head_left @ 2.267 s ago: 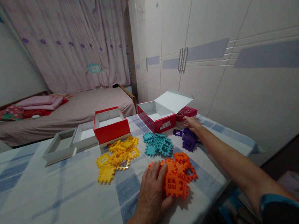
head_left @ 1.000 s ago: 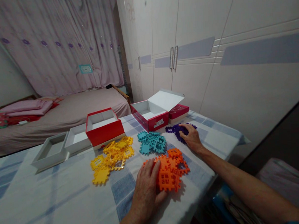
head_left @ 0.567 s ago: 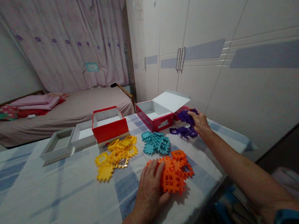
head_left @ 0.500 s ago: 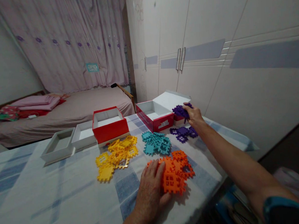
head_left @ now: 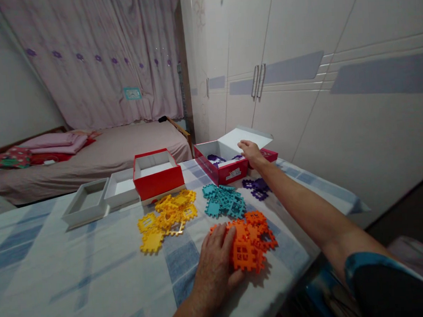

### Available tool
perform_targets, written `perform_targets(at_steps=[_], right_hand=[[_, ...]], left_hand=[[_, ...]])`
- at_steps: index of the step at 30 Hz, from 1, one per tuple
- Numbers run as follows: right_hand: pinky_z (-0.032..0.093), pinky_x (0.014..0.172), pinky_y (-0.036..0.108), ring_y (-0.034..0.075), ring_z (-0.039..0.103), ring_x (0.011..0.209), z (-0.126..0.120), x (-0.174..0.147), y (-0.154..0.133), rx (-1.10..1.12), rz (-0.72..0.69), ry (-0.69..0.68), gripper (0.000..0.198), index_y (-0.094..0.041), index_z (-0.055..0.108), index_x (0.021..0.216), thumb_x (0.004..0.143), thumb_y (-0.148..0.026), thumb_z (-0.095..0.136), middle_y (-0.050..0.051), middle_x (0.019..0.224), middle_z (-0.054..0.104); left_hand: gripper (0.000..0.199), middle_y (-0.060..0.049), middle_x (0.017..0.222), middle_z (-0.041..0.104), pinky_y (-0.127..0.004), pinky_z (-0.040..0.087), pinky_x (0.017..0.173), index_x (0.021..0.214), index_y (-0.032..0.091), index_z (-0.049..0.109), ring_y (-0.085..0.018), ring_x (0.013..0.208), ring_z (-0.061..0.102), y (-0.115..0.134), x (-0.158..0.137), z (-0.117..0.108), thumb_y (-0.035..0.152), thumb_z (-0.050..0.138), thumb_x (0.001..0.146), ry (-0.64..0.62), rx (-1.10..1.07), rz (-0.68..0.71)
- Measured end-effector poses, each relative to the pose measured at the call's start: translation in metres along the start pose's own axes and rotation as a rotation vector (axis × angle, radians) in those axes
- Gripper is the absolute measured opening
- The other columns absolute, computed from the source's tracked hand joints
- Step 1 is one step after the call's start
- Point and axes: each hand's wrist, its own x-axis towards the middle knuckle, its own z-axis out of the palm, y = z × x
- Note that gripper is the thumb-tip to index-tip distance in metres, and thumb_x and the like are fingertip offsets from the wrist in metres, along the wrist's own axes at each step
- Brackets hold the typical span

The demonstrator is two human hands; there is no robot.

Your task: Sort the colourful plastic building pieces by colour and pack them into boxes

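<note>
My right hand point(head_left: 251, 152) is over the right rim of the red box point(head_left: 229, 172), its fingers loosely apart and nothing seen in them. Inside that box lie purple interlocking plastic pieces point(head_left: 216, 159); its white lid point(head_left: 251, 136) stands raised behind. More purple pieces point(head_left: 258, 188) lie on the cloth below my right forearm. My left hand point(head_left: 215, 260) rests with fingers stretched against the left side of a pile of orange interlocking pieces point(head_left: 249, 241). Beyond that pile sits a heap of teal pieces point(head_left: 223, 200), with yellow pieces point(head_left: 168, 216) to its left.
An open red-sided box point(head_left: 158, 180) and two shallow pale trays point(head_left: 86, 203) stand along the table's far side. The table point(head_left: 108, 287) has a blue and white cloth. A bed point(head_left: 125, 139) lies beyond, and a white wardrobe point(head_left: 294, 111) rises at the right.
My right hand has moved left to the red box and let go of the purple pieces, which now lie inside it. My left hand has stayed at the orange pile.
</note>
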Motion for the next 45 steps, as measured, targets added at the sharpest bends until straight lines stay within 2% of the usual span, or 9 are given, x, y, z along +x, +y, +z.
perform_targets(at_steps=[6, 10, 13, 17, 29, 33, 37, 41, 45], right_hand=[[0.040, 0.100, 0.049, 0.029, 0.055, 0.115, -0.090, -0.044, 0.053, -0.285, 0.040, 0.094, 0.043, -0.015, 0.063, 0.112, 0.074, -0.035, 0.063, 0.014, 0.119, 0.063], [0.028, 0.103, 0.062, 0.040, 0.041, 0.129, -0.122, -0.068, 0.094, -0.741, 0.142, 0.044, 0.070, -0.018, 0.056, 0.128, 0.071, -0.058, 0.064, 0.019, 0.136, 0.052], [0.032, 0.102, 0.060, 0.038, 0.041, 0.131, -0.121, -0.073, 0.106, -0.986, 0.106, -0.074, 0.081, -0.020, 0.046, 0.138, 0.077, -0.071, 0.049, 0.018, 0.141, 0.048], [0.032, 0.099, 0.065, 0.040, 0.040, 0.130, -0.108, -0.069, 0.105, -1.014, 0.070, -0.147, 0.090, -0.020, 0.044, 0.141, 0.072, -0.078, 0.048, 0.019, 0.143, 0.044], [0.040, 0.095, 0.062, 0.040, 0.042, 0.125, -0.101, -0.069, 0.092, -1.078, 0.066, -0.202, 0.079, -0.023, 0.056, 0.130, 0.066, -0.069, 0.064, 0.017, 0.133, 0.046], [0.041, 0.091, 0.063, 0.040, 0.044, 0.122, -0.102, -0.064, 0.098, -1.061, 0.043, -0.162, 0.073, -0.021, 0.063, 0.115, 0.062, -0.070, 0.066, 0.017, 0.130, 0.048], [0.047, 0.079, 0.063, 0.036, 0.058, 0.099, -0.102, -0.059, 0.100, -1.046, -0.003, -0.190, 0.061, -0.020, 0.065, 0.091, 0.058, -0.071, 0.068, 0.014, 0.103, 0.061], [0.049, 0.076, 0.057, 0.035, 0.056, 0.100, -0.102, -0.065, 0.094, -1.057, -0.030, -0.134, 0.052, -0.018, 0.063, 0.089, 0.062, -0.062, 0.069, 0.015, 0.106, 0.058], [0.046, 0.087, 0.050, 0.033, 0.047, 0.115, -0.097, -0.083, 0.092, -1.050, -0.216, -0.059, 0.047, -0.019, 0.057, 0.111, 0.069, -0.037, 0.068, 0.014, 0.125, 0.047]], left_hand=[[0.076, -0.018, 0.151, 0.036, -0.055, 0.024, 0.114, 0.143, 0.013, 0.040, -0.034, 0.139, 0.030, -0.001, 0.000, 0.000, 0.035, 0.063, 0.075, 0.027, -0.010, 0.022], [0.077, -0.018, 0.151, 0.036, -0.054, 0.025, 0.114, 0.144, 0.013, 0.038, -0.033, 0.140, 0.031, -0.001, -0.001, 0.001, 0.030, 0.063, 0.073, 0.028, 0.013, 0.023], [0.076, -0.018, 0.150, 0.037, -0.054, 0.027, 0.113, 0.143, 0.013, 0.040, -0.033, 0.139, 0.032, -0.003, -0.001, 0.003, 0.031, 0.062, 0.073, 0.048, 0.026, 0.030], [0.074, -0.018, 0.150, 0.038, -0.054, 0.029, 0.112, 0.143, 0.015, 0.040, -0.034, 0.138, 0.033, -0.006, -0.001, 0.007, 0.034, 0.063, 0.075, 0.081, 0.034, 0.046], [0.075, -0.017, 0.150, 0.038, -0.055, 0.028, 0.112, 0.144, 0.016, 0.038, -0.034, 0.138, 0.033, -0.008, -0.001, 0.009, 0.036, 0.062, 0.076, 0.101, 0.028, 0.062], [0.077, -0.017, 0.150, 0.037, -0.055, 0.028, 0.112, 0.144, 0.017, 0.037, -0.033, 0.138, 0.033, -0.008, -0.001, 0.008, 0.030, 0.062, 0.072, 0.098, 0.031, 0.068], [0.076, -0.018, 0.149, 0.038, -0.054, 0.028, 0.112, 0.143, 0.014, 0.039, -0.033, 0.138, 0.034, -0.006, -0.001, 0.006, 0.028, 0.061, 0.072, 0.072, 0.053, 0.056], [0.075, -0.018, 0.149, 0.038, -0.054, 0.029, 0.112, 0.143, 0.013, 0.040, -0.033, 0.138, 0.034, -0.005, 0.000, 0.006, 0.030, 0.061, 0.073, 0.065, 0.060, 0.049], [0.076, -0.017, 0.150, 0.037, -0.055, 0.028, 0.112, 0.144, 0.014, 0.039, -0.033, 0.138, 0.033, -0.006, 0.000, 0.007, 0.032, 0.062, 0.073, 0.072, 0.043, 0.052]])
